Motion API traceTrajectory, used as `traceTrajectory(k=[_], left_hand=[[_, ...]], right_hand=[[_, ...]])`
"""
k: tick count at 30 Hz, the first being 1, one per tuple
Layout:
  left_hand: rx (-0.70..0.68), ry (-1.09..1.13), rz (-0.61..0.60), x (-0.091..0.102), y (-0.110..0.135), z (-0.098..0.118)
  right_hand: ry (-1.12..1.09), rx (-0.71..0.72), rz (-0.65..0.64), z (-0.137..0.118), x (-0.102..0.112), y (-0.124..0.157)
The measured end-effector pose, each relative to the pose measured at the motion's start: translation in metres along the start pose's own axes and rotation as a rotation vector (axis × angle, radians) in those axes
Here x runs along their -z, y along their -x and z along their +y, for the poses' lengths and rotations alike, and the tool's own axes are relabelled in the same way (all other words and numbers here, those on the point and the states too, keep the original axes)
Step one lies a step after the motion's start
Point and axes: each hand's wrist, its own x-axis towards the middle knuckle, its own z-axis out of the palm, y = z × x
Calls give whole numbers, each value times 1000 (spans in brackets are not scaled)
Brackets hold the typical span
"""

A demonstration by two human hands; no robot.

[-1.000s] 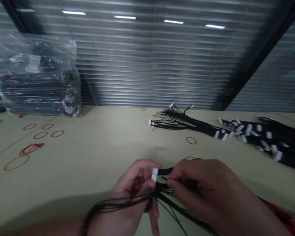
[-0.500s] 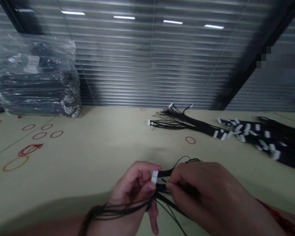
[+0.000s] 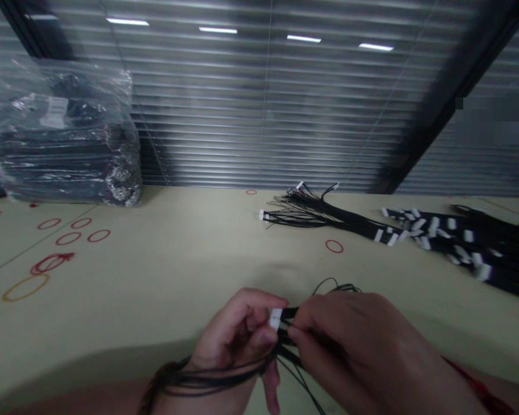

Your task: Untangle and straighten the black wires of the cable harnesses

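Backing everything: slatted blinds, grey, horizontal, dully sheened.

Bench: pale, flat, smooth; far edge along the blinds.

Plastic bag: at the bench's far edge, left; clear, crinkled, glossy, around dark lengths.

Cable pile: toward the bench's right side; might tangle if one length were dragged out; black, ropy, white-ended.

Wire bundle: near the far edge, right of centre; splayed ends could snag one another if shifted; thin, fanned.

Right hand: thumb and forefinger pinched on the held wires, just beside the white connector; strand count cannot be told.

Left hand: thumb and forefinger closed on the white connector.

Held wires: above the bench's near part, some draped over the left wrist; a wrist turn might tug them, a hard pull might strain one; black, slender, supple.

Yellow ring: bench's left side; thin oval outline.

Red tangle: just beside it; stringy, looped.

White connector: could slip should the left grip slacken during a pull; small, blocky, seemingly rigid.
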Motion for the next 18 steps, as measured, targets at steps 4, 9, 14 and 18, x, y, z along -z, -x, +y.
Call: traceTrajectory(k=[4, 9, 14, 18], left_hand=[[21, 1, 17, -2, 0, 2], [52, -29, 84, -3, -3, 5], [18, -37, 147, -4, -10, 8], [22, -62, 174, -5, -13, 10]], right_hand=[[1, -18, 17, 0, -3, 2], [40, 22, 4, 1, -2, -4], [352, 88, 88, 8, 8, -11], [401, 131, 103, 17, 16, -11]])
